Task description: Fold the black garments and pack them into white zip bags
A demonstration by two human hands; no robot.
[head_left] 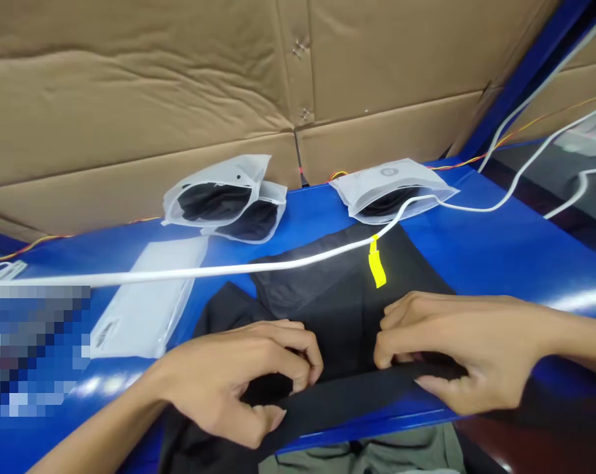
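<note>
Black fabric [347, 316] lies on the blue table, its near edge forming a band along the table's front edge. My left hand [248, 375] grips this band on the left, thumb in front and curled fingers behind. On the right, my right hand [441, 349] holds the same band between thumb and bent fingers. A yellow tag [377, 266] rests on the fabric beyond my hands. Across the far part of the cloth runs a white cable [204, 270].
Two open white bags [258, 171] with black contents stand at the back left, another bag [401, 174] at the back right. A flat white package [145, 296] lies left. Cardboard [179, 85] walls the rear; thin coloured wires [475, 158] run along the back.
</note>
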